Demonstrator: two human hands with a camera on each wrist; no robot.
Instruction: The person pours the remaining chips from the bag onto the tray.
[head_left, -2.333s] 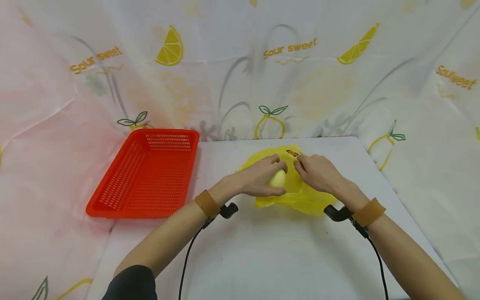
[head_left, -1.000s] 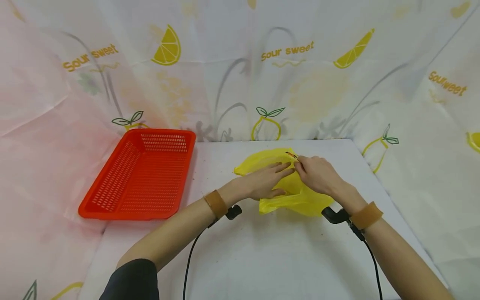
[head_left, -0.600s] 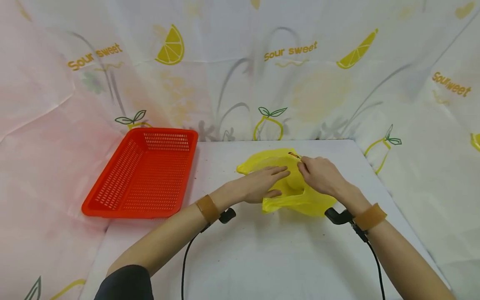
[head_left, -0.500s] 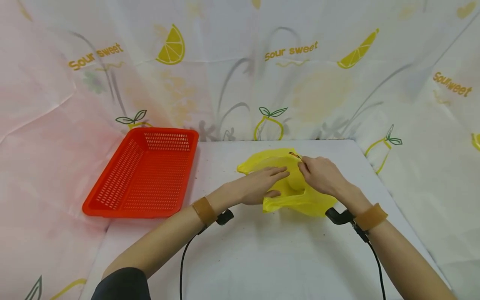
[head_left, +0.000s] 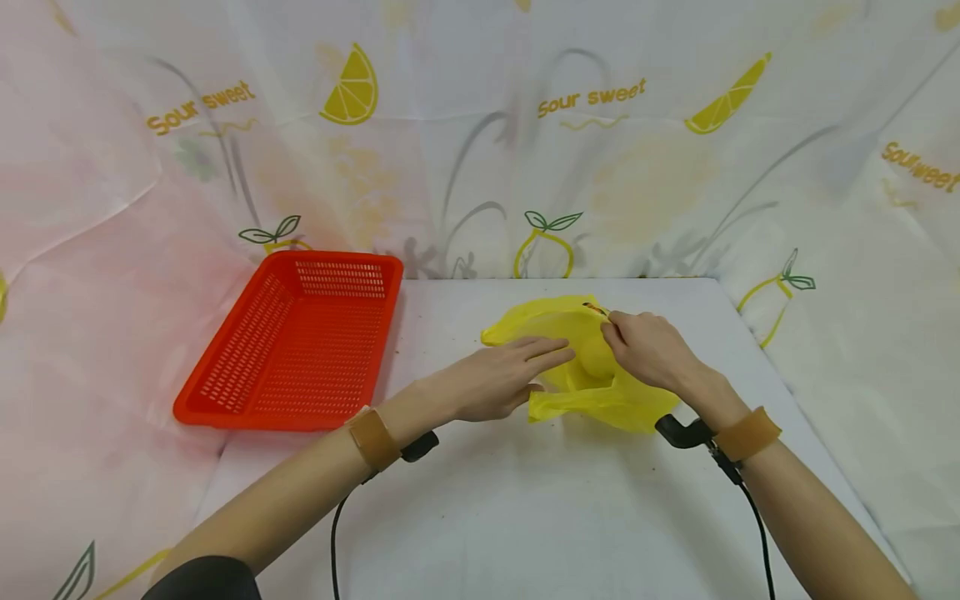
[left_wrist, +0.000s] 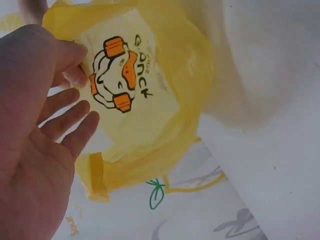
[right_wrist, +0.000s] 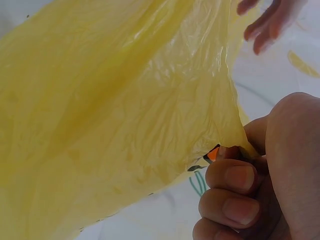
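A yellow plastic bag (head_left: pixel 630 404) lies on the white table with its mouth spread toward the left. At the bag's upper rim my right hand (head_left: pixel 651 350) pinches the plastic, and the right wrist view shows its fingers (right_wrist: pixel 240 210) curled there. A rounded pale-yellow thing (head_left: pixel 597 358) sits inside the bag; its kind is unclear. My left hand (head_left: pixel 491 379) is at the bag's mouth, fingers extended and nothing in the grasp. In the left wrist view, a cartoon duck print (left_wrist: pixel 117 75) shows on the bag beyond those fingers.
A red perforated plastic basket (head_left: pixel 311 350) with nothing in it stands at the table's left. Behind the white table (head_left: pixel 525 517) hangs a lemon-print cloth (head_left: pixel 450 125). A camera cable (head_left: pixel 757 517) trails from each wrist.
Earlier my left hand held the pale-yellow round thing at the bag's mouth. It has let go inside the bag and drawn back leftward. My right hand keeps its pinch on the rim.
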